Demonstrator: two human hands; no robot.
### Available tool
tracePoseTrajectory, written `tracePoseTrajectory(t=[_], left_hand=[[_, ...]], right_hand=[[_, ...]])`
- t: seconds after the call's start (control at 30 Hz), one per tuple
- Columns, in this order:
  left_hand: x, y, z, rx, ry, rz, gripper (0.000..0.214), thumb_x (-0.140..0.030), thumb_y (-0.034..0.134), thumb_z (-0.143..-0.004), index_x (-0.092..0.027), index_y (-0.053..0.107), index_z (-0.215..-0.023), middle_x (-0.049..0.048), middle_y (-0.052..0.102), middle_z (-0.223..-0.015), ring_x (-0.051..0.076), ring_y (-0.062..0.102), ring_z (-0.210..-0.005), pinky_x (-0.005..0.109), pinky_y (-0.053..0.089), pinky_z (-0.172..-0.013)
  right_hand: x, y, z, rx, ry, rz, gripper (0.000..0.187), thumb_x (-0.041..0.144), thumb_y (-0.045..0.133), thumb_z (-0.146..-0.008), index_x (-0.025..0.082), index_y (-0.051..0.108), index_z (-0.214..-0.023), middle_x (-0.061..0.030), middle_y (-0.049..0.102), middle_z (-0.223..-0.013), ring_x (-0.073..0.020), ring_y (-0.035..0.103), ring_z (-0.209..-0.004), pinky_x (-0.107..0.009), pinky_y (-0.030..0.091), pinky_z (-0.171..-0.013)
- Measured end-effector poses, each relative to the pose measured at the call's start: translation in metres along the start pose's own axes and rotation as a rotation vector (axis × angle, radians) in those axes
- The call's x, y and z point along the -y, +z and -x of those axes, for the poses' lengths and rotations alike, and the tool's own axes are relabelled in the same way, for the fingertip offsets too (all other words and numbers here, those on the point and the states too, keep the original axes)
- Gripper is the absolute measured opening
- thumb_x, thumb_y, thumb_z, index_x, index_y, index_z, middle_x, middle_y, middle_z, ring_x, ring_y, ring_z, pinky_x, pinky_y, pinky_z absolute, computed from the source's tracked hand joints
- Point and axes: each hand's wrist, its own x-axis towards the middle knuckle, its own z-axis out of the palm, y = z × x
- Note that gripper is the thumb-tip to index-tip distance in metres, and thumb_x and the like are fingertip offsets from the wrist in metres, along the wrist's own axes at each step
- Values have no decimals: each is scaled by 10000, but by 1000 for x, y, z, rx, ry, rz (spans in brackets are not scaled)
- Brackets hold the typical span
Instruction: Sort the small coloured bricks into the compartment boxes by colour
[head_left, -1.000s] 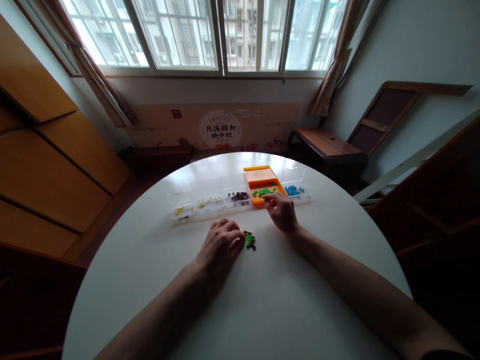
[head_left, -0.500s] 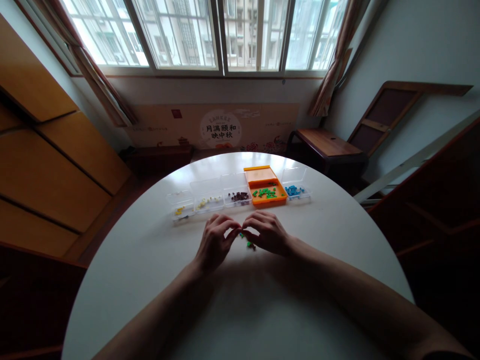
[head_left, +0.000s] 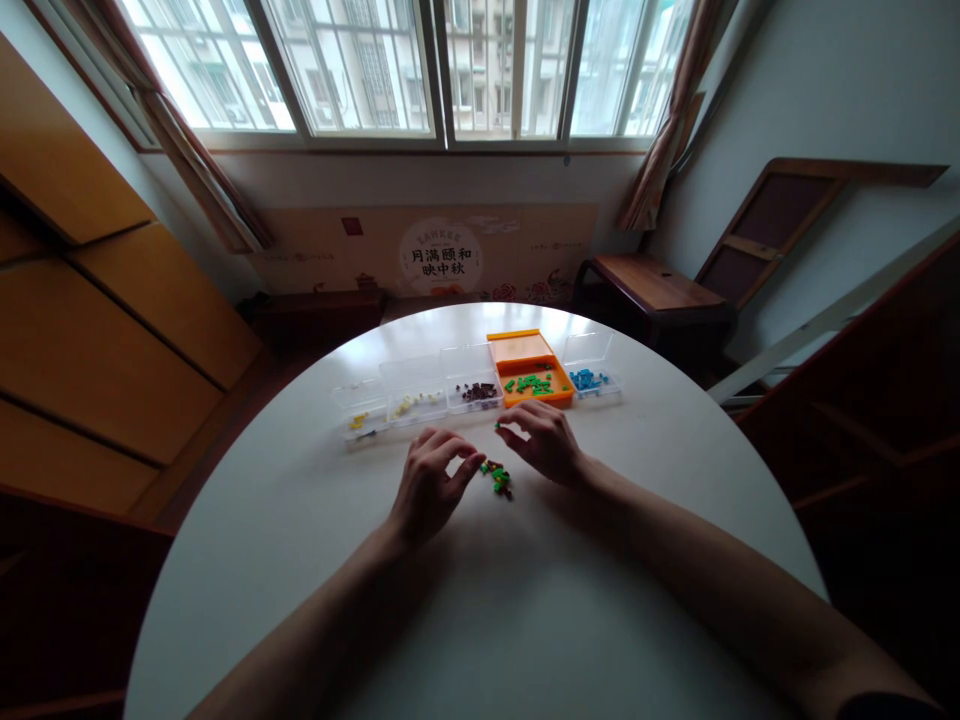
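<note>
My left hand (head_left: pixel 435 478) rests over the table with thumb and index finger pinched together. Its fingertips meet the edge of a small cluster of green, brown and yellow brick-like pieces (head_left: pixel 501 482); whether they grip one of them is too small to tell. Just short of the orange box, my right hand (head_left: pixel 546 440) is closed in a pinch on a tiny green piece (head_left: pixel 498 425). That orange box (head_left: pixel 536 403) has its lid up and contains loose green pieces (head_left: pixel 531 384). Beside it, dark brown pieces (head_left: pixel 478 393) lie in a clear box (head_left: pixel 452 407).
Blue pieces (head_left: pixel 587 380) fill part of a clear box at the right end of the row. Pale pieces (head_left: pixel 412 403) and yellow pieces (head_left: pixel 358 421) sit in clear boxes at the left. The round white table (head_left: pixel 300 550) reaches toward a window; a wooden chair (head_left: pixel 652 282) stands beyond.
My right hand has moved away from my left, up toward the orange box, with a tiny green piece in its fingertips. More of the cluster shows now. My left hand has stayed put.
</note>
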Motion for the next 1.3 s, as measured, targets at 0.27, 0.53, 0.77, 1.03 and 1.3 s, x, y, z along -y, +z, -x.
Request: tracePoseTrajectory(t=[0.27,0.53,0.77,1.03,1.3], left_hand=[[0,-1,1,9,7,-1,219,-326,546,-901,-184,640,-763,43,646,-806,200,531,-848,362,414,-817],[-1,0,0,5,17,0,216,-310,549,-899,-181,639,-752,41,645,-796,197,530,-839,360,415,-810],[1,2,6,135,103,-23,100,-250,609,-850,-218,686,-903,51,650,-891,201,530,-888,368,420,-832],[2,3,9,306,226,-62,150,-223,597,-866,-301,715,-917,37,655,-957,200,530,-959,373,384,-889],[2,5,10,294,224,-76,140,-222,581,-874,-276,701,-922,38,660,-949,196,530,-940,368,379,-871]], right_hand=[[-48,-11,-11,-269,508,46,286,381,538,-872,159,718,-848,-72,718,-800,-184,599,-626,-305,463,-664],[-60,-10,-8,-258,551,11,318,380,504,-884,167,740,-883,-99,743,-892,-226,659,-753,-331,480,-733],[-51,-10,-6,-258,570,-16,280,367,531,-853,171,730,-837,-79,729,-812,-201,624,-669,-321,482,-679],[-43,-7,-4,-242,513,-16,240,317,536,-839,170,725,-842,-68,718,-801,-184,604,-645,-315,485,-679],[-35,-7,-2,-175,421,-17,211,285,538,-860,181,720,-833,-50,709,-806,-170,590,-647,-303,474,-705]])
